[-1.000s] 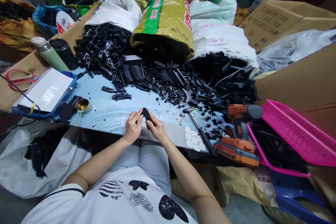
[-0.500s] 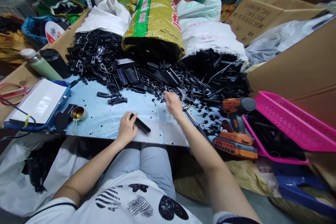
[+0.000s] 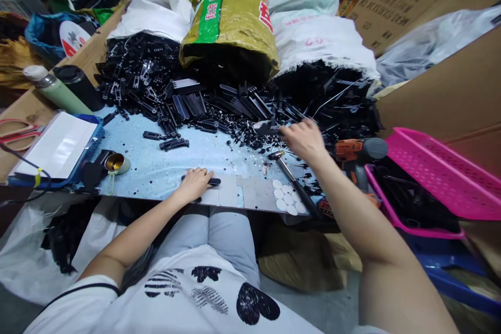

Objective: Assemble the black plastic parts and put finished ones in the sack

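Note:
My left hand (image 3: pixel 194 185) rests near the table's front edge, fingers closed over a long black plastic strip (image 3: pixel 214 181) whose rounded end sticks out to the right. Another dark end shows just below the palm; whether it belongs to the same piece is hidden. Over the right part of the loose black parts, my right hand (image 3: pixel 305 140) is slightly blurred, its fingers bent together. A dark flat piece (image 3: pixel 270 129) touches its fingertips, and I cannot make out whether it is gripped. Below that hand lies a hammer (image 3: pixel 291 175), beside several white round discs (image 3: pixel 287 197).
Black plastic parts (image 3: pixel 144 81) spill from sacks (image 3: pixel 230 21) along the back. At right are an orange cordless drill (image 3: pixel 352 150) and a pink basket (image 3: pixel 442 177). On the left stand a gold-lined cup (image 3: pixel 117 163), a blue tray (image 3: pixel 92 141) with paper, and bottles (image 3: pixel 64 91).
My right hand has moved right over the pile, uncovering the hammer head and white discs. My left hand has turned and shifted slightly right, now covering more of the black strip.

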### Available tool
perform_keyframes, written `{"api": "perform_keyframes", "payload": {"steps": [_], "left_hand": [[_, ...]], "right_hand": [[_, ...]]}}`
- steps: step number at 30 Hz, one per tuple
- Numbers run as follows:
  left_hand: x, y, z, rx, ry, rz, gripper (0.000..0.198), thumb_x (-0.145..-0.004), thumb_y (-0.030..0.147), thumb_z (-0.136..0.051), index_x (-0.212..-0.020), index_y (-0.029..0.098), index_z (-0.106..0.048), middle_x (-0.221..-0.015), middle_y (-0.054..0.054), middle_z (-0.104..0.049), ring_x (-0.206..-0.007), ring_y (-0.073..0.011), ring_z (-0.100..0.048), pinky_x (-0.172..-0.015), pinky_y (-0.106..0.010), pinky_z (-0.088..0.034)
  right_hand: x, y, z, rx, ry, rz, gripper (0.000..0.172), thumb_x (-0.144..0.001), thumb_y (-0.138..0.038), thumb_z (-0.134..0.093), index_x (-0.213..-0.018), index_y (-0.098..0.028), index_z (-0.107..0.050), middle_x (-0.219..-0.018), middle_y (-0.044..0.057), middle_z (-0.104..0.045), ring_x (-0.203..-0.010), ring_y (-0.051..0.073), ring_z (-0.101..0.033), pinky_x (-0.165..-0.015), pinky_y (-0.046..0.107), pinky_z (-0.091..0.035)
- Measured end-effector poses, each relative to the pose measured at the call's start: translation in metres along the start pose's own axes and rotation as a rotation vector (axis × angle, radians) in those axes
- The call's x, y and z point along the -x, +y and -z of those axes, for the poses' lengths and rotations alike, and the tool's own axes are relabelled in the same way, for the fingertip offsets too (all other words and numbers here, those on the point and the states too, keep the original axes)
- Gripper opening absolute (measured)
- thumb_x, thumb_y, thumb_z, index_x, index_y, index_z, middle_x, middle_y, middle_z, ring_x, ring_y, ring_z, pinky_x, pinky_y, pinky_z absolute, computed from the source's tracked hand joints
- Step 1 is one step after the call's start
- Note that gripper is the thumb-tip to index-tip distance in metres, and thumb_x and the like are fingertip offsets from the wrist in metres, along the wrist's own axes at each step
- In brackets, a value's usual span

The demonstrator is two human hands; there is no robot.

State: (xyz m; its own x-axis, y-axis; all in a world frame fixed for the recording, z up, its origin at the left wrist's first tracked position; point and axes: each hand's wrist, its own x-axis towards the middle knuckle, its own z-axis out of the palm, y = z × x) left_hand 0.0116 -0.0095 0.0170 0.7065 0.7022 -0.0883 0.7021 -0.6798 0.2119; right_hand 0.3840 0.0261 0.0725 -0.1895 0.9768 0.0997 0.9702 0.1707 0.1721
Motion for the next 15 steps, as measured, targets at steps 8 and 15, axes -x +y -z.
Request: {"api": "perform_keyframes", "payload": {"steps": [8, 15], "left_hand": [[-0.008, 0.002, 0.006, 0.122, -0.054, -0.124, 0.035, -0.088, 0.031, -0.044, -0.121, 0.021, -0.048, -0.105, -0.009, -0.058, -0.1, -0.0244, -0.052, -0.085, -0.035, -0.039], [-0.002, 0.005, 0.0, 0.226, 0.059, -0.071, 0.065, -0.065, 0.067, -0.063, -0.108, 0.02, -0.049, -0.096, -0.009, -0.059, -0.09, -0.0274, -0.057, -0.077, -0.035, -0.042]], "right_hand": [[0.084, -0.156, -0.014, -0.281, -0.262, 0.398, 0.037, -0.093, -0.048, -0.039, -0.1, -0.018, -0.059, -0.085, 0.007, -0.063, -0.075, 0.016, -0.057, -0.062, 0.025, -0.033], [0.086, -0.162, 0.0, -0.19, -0.15, 0.286, 0.036, -0.095, -0.044, -0.034, -0.104, -0.02, -0.059, -0.087, 0.008, -0.063, -0.078, 0.018, -0.056, -0.065, 0.027, -0.029]]}}
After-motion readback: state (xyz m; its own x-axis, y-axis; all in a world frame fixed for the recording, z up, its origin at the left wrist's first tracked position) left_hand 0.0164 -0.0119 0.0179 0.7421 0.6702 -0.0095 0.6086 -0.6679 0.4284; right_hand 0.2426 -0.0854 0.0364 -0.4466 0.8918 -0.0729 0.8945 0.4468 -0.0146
